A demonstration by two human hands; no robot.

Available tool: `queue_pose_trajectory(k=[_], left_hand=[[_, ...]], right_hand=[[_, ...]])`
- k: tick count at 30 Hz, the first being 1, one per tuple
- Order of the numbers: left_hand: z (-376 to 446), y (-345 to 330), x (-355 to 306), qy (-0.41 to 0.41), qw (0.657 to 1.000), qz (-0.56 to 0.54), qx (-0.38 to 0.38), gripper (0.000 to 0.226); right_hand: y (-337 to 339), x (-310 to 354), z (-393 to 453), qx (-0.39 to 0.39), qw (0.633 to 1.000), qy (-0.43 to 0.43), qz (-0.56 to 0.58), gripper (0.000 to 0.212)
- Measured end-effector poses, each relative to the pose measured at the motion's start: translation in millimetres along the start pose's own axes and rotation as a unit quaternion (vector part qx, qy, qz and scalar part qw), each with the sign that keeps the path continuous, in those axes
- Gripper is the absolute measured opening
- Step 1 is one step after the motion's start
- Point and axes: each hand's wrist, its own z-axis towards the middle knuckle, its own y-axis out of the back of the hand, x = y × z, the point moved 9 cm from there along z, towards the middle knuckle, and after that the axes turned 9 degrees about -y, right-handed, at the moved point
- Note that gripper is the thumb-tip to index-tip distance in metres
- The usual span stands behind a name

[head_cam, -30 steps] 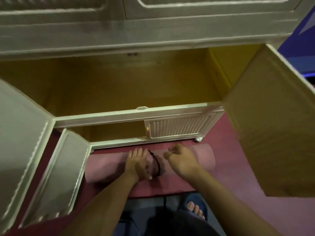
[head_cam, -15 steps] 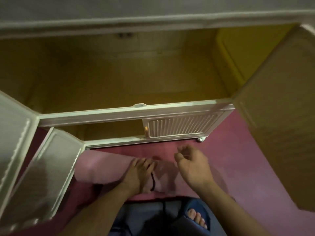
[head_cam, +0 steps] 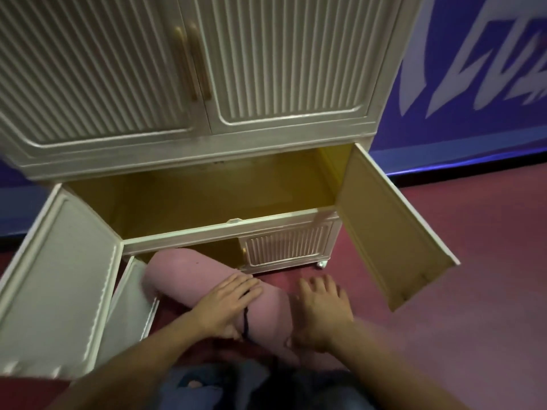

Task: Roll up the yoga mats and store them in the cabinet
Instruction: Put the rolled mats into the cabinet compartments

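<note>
Nearest the camera, the person's left hand [head_cam: 226,303] lies across the top of the rolled pink mat [head_cam: 207,282], fingers straight and slightly spread, thumb tucked low on the near side. The right hand [head_cam: 321,309] sits against the mat's near right end, fingers spread and relaxed; whether it bears on the mat or merely rests beside it cannot be told. A dark cord [head_cam: 245,319] rings the roll just beside the left hand.

The mat lies on the red floor [head_cam: 444,335], angled, its far left end pointing at the open bottom compartment [head_cam: 219,253] of the cabinet [head_cam: 266,137]. Above that, the wider yellow-lined compartment [head_cam: 207,202] stands open and holds nothing visible, its doors swung out.

Progress: rolling and tying of this mat appear complete; storage is outstanding. Other mats are not in view.

Against the earlier frames: the mat lay parallel to the cabinet front; it is now turned end-on toward the opening, and the right hand has dropped to its end.
</note>
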Motion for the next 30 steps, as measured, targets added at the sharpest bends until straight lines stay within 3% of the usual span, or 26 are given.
queue_pose_trajectory(k=[2, 5, 10, 14, 19, 23, 27, 30], left_hand=[[-11.4, 16.3, -10.2, -0.014, 1.0, 0.013, -0.007, 0.136], [-18.7, 36.4, -22.6, -0.02, 0.999, 0.031, -0.014, 0.136], [-25.9, 44.3, -45.5, -0.037, 0.998, 0.039, -0.023, 0.136], [-30.8, 73.2, -62.1, -0.072, 0.991, 0.094, -0.062, 0.134], [-45.9, 114.4, -64.2, -0.08, 0.985, 0.101, -0.117, 0.132], [-57.9, 151.8, -70.7, -0.112, 0.97, 0.136, -0.169, 0.128], [-59.4, 172.4, -46.6, -0.125, 0.965, 0.188, -0.13, 0.128], [-50.2, 204.5, -12.8, -0.1, 0.964, 0.207, -0.135, 0.135]], right_hand=[[3.2, -14.6, -14.9, 0.025, 0.999, -0.037, 0.015, 0.136], [6.1, -26.0, -32.0, 0.038, 0.998, -0.056, 0.017, 0.148], [13.8, -38.5, -63.3, -0.029, 0.999, -0.034, 0.009, 0.103], [36.3, -48.4, -94.5, -0.131, 0.991, -0.006, 0.031, 0.1], [89.0, -37.7, -127.6, -0.159, 0.986, 0.026, 0.041, 0.076], [104.7, -46.3, -147.7, -0.217, 0.973, 0.024, 0.074, 0.081], [91.1, -34.1, -122.8, -0.187, 0.974, 0.021, 0.122, 0.088], [115.8, -20.5, -89.7, -0.213, 0.966, 0.039, 0.138, 0.09]])
